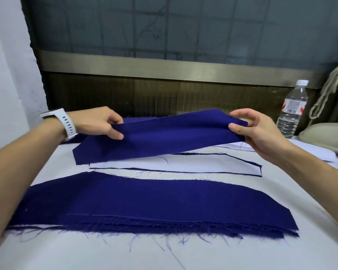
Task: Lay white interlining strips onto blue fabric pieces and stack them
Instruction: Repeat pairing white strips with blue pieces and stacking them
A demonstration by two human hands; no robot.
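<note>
A long blue fabric piece [164, 135] hangs in the air above the table, stretched between both hands. My left hand [100, 121] pinches its left end and my right hand [250, 129] pinches its right end. Just below it a white interlining strip [183, 164] lies flat on a blue piece whose dark edge shows around it. Nearer to me a stack of blue fabric pieces [125, 203] with frayed edges lies across the white table [164, 254]. More blue fabric [137, 120] shows behind the held piece.
A clear water bottle [293, 110] stands at the back right beside a beige rounded object [320, 137] and a hanging rope [328, 88]. White sheets [240, 146] lie under my right hand. A dark panel wall [164, 94] closes the far edge.
</note>
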